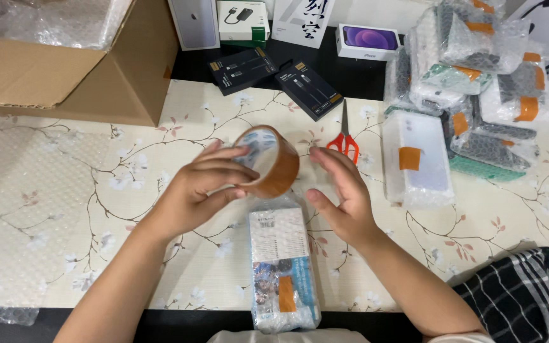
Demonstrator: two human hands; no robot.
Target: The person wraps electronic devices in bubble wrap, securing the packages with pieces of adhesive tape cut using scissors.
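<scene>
1. Gripping a brown roll of packing tape, the left hand has its thumb and fingers closed around the roll's near side and holds it tilted above the surface, which is covered with a cream cloth printed with branches and blossoms.
2. The right hand is released, its fingers spread and the palm turned toward the roll; it sits just beside the tape, and I cannot tell whether a fingertip touches it.
3. A small flat box wrapped in clear bubble wrap, sealed with a strip of orange-brown tape, lies on the surface below and between the two hands, near the front edge.
4. A pair of scissors with orange handles lies on the surface just behind the right hand, blades pointing away.
5. To the right stands a heap of bubble-wrapped parcels, each closed with an orange-brown strip; one long white parcel lies at the heap's near left side.
6. An open brown cardboard box holding bubble wrap stands at the far left.
7. Two dark flat cable packets and several small retail boxes lie along the far edge.
8. A black-and-white checked cloth sits at the near right corner.
</scene>
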